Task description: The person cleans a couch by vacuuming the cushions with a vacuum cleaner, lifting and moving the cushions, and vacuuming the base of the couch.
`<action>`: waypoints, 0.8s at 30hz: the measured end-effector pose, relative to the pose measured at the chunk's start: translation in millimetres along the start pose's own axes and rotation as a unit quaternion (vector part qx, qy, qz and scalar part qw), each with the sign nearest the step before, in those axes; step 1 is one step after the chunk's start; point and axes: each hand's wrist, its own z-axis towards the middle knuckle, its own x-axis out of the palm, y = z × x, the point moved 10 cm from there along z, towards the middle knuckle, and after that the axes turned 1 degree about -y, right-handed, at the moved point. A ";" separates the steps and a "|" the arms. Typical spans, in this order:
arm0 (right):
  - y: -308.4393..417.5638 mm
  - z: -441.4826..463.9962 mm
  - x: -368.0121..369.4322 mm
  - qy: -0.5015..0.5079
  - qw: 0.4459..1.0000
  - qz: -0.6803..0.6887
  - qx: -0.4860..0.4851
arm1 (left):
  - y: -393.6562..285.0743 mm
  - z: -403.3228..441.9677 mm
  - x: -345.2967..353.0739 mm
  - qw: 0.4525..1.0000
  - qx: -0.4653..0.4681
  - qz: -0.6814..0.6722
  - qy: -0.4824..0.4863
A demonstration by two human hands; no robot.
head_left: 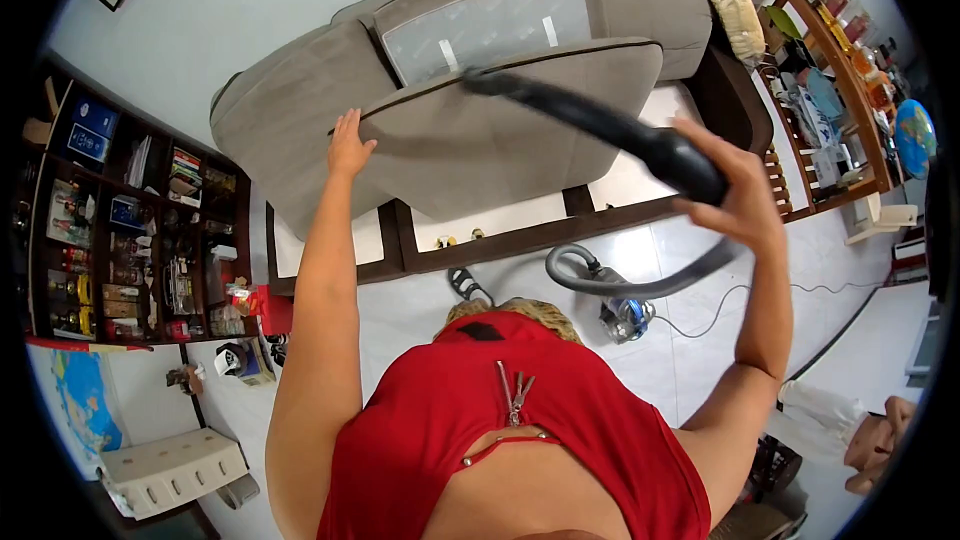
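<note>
My right hand (pixel 738 185) is wrapped round the black handle of a vacuum wand (pixel 600 125), whose narrow tip reaches left to the top edge of a grey sofa cushion (pixel 500 145). The cushion is tilted up from the dark wooden sofa frame (pixel 520 232). Against the cushion's upper left edge rests my left hand (pixel 349 145), fingers spread. A grey hose (pixel 665 285) curves from the wand down to the vacuum cleaner body (pixel 622 312) on the tiled floor.
Dark shelves (pixel 120 230) with many small items stand at the left. A wooden rack (pixel 840 60) with bottles is at the upper right. A power cord (pixel 720 315) crosses the floor. Another person (pixel 865 435) is at the lower right. A sandal (pixel 466 284) lies near the sofa frame.
</note>
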 end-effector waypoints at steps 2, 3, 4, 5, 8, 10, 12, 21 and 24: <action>20.0 24.8 35.1 0.029 0.998 0.041 -0.040 | -4.0 3.3 -3.4 1.000 -0.005 -0.007 0.014; 25.5 37.7 51.0 0.043 0.997 0.057 -0.039 | -2.8 7.6 -1.9 1.000 -0.003 -0.007 0.019; 31.0 50.5 66.9 0.056 0.995 0.073 -0.039 | -0.5 13.0 0.5 1.000 -0.002 -0.008 0.023; 34.3 63.5 78.2 0.059 0.994 0.082 -0.048 | 2.4 17.6 2.6 1.000 -0.002 -0.008 0.028; 21.3 90.5 95.5 0.070 0.996 0.038 -0.037 | 6.7 25.5 2.2 0.999 -0.005 -0.016 0.035; 0.6 96.6 86.1 0.045 0.997 0.025 -0.060 | 8.8 30.8 3.7 0.999 -0.002 -0.027 0.036; -22.6 93.5 64.8 0.055 0.998 0.033 0.013 | 9.9 43.4 4.9 0.999 0.006 -0.041 0.029; -67.7 67.3 -26.4 -0.025 0.980 -0.058 0.188 | 24.7 108.3 27.7 0.997 0.019 -0.070 0.021; -45.0 84.5 -9.6 -0.005 0.987 -0.030 0.160 | 28.0 120.6 26.6 0.997 0.028 -0.070 0.020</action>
